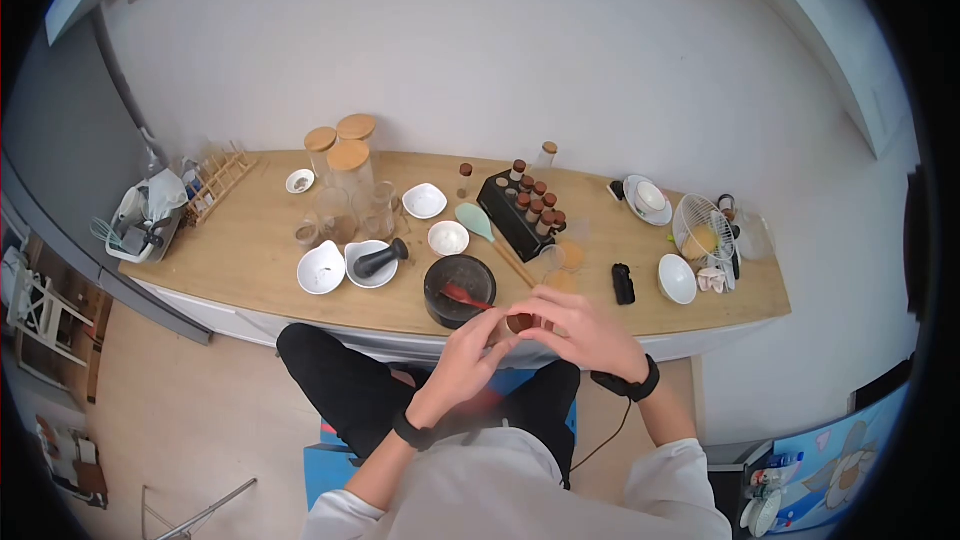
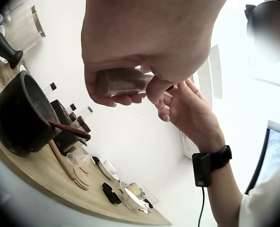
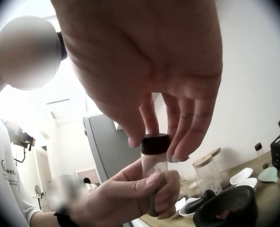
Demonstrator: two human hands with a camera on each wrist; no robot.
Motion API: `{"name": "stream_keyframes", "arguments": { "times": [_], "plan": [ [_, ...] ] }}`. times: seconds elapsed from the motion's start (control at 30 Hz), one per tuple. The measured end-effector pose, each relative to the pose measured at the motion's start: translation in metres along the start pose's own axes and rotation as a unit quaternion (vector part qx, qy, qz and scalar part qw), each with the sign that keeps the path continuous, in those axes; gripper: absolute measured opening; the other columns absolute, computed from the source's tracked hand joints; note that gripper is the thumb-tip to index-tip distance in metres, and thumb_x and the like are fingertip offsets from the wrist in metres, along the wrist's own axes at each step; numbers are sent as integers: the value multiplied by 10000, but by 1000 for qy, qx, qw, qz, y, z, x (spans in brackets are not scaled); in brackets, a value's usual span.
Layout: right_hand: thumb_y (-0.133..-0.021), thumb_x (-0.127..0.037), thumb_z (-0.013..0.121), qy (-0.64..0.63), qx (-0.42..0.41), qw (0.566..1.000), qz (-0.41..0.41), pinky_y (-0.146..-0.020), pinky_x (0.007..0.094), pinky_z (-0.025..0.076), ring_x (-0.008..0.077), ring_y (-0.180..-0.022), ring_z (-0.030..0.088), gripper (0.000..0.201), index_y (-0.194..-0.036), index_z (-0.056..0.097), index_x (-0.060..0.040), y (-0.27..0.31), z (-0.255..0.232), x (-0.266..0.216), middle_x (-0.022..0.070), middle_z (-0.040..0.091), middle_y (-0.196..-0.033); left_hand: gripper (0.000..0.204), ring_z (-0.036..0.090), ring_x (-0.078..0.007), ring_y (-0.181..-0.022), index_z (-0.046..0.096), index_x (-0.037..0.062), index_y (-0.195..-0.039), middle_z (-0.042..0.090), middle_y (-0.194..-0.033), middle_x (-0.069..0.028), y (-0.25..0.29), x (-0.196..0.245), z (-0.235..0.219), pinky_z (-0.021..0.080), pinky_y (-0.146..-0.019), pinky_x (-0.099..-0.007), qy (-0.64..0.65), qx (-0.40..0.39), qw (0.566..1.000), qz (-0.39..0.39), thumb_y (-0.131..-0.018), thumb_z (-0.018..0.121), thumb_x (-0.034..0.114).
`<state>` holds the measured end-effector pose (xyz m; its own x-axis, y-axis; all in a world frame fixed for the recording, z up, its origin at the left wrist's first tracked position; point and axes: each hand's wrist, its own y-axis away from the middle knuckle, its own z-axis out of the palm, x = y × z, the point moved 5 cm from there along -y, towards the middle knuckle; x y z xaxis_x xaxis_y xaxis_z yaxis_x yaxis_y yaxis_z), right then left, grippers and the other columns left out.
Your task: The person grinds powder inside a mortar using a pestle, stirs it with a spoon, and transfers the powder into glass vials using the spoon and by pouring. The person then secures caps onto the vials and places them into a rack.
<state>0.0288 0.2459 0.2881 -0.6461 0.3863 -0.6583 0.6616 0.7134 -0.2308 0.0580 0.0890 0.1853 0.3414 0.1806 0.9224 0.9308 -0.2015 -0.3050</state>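
My left hand (image 1: 462, 358) wraps its fingers around a small glass spice jar (image 3: 154, 164), which stands upright in the right wrist view. Some brownish contents show through its glass in the left wrist view. The fingertips and thumb of my right hand (image 1: 592, 332) pinch the jar's dark cap (image 3: 155, 144) from above. Both hands are at the counter's front edge, just right of a black stone mortar (image 1: 432, 302). A red utensil (image 1: 460, 294) lies in the mortar with its handle over the rim, pointing toward my hands.
Behind the mortar stands a black rack (image 1: 515, 225) of spice jars, with a green spatula (image 1: 474, 220) beside it. A dark pestle (image 1: 380, 258) rests in a white bowl (image 1: 362, 278) at left. Lidded glass canisters (image 1: 350, 165) stand farther back. A wire basket (image 1: 700, 225) is at right.
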Motion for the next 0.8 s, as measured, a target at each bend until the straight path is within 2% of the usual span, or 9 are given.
{"name": "stream_keyframes", "arguments": {
  "times": [0.07, 0.17, 0.23, 0.37, 0.53, 0.57, 0.63, 0.7, 0.8],
  "plan": [
    [-1000, -117, 728, 17, 25, 999, -24, -722, 378, 530, 292, -827, 666, 308, -1282, 654, -18, 6, 4, 2, 144, 641, -927, 480, 633, -265, -847, 585, 6, -1425, 622, -960, -122, -3, 2, 5, 543, -832, -378, -18, -3, 1000, 14, -963, 711, 36],
    [-1008, -111, 721, 30, 43, 998, 18, -706, 401, 520, 322, -795, 660, 288, -1254, 616, -7, 14, 9, 13, 159, 644, -895, 438, 646, -304, -877, 607, 7, -1384, 628, -971, -139, -6, 4, 10, 543, -833, -400, -71, 25, 996, 50, -958, 708, 28],
    [-1011, -125, 727, 5, 43, 997, 71, -690, 411, 513, 336, -755, 653, 280, -1221, 590, -1, 17, 14, 21, 160, 646, -849, 301, 635, -425, -921, 629, -13, -1223, 628, -967, -198, -6, 10, 10, 515, -793, -496, -105, 49, 991, 65, -927, 681, 9],
    [-1015, -151, 738, 22, 53, 994, 88, -664, 396, 506, 317, -716, 653, 293, -1216, 588, 1, 6, 23, 19, 147, 648, -810, 265, 623, -419, -916, 625, -13, -1179, 610, -955, -192, -6, 1, 9, 502, -782, -504, -102, 87, 988, 77, -920, 677, 7],
    [-1003, -190, 770, -31, 38, 995, 90, -628, 347, 489, 206, -684, 627, 313, -1207, 599, -26, -20, 42, 41, 111, 663, -828, 271, 614, -437, -940, 610, -17, -1188, 619, -985, -201, -11, -25, -1, 489, -792, -517, -66, 115, 990, 43, -932, 681, 39],
    [-1003, -190, 770, -30, 32, 994, 98, -628, 347, 489, 206, -684, 627, 313, -1207, 599, -26, -25, 41, 45, 111, 663, -828, 324, 607, -434, -994, 607, -10, -1236, 620, -1052, -204, -15, -31, -4, 486, -863, -511, -69, 105, 992, 31, -928, 696, 32],
    [-1002, -247, 757, 35, 0, 994, 106, -674, 396, 539, 342, -763, 719, 303, -1159, 604, -38, -46, 36, 55, 180, 705, -873, 369, 595, -431, -1037, 599, -10, -1274, 612, -1100, -203, -27, -35, -14, 479, -912, -506, -87, 126, 988, 36, -921, 705, 23],
    [-995, -251, 764, 73, 65, 991, 93, -628, 377, 516, 291, -692, 698, 281, -1120, 621, -44, -69, 17, 71, 141, 687, -802, 503, 548, -427, -1155, 557, -9, -1397, 566, -1243, -211, -37, -46, -28, 452, -1026, -497, -124, 158, 979, 29, -917, 709, -11],
    [-997, -243, 754, 71, 165, 977, 113, -605, 364, 497, 242, -671, 688, 265, -1106, 627, -37, -110, -23, 116, 113, 694, -778, 518, 534, -442, -1177, 529, -20, -1432, 544, -1272, -234, -44, -83, -46, 448, -1040, -508, -141, 241, 960, -17, -938, 684, -15]
  ]
}}
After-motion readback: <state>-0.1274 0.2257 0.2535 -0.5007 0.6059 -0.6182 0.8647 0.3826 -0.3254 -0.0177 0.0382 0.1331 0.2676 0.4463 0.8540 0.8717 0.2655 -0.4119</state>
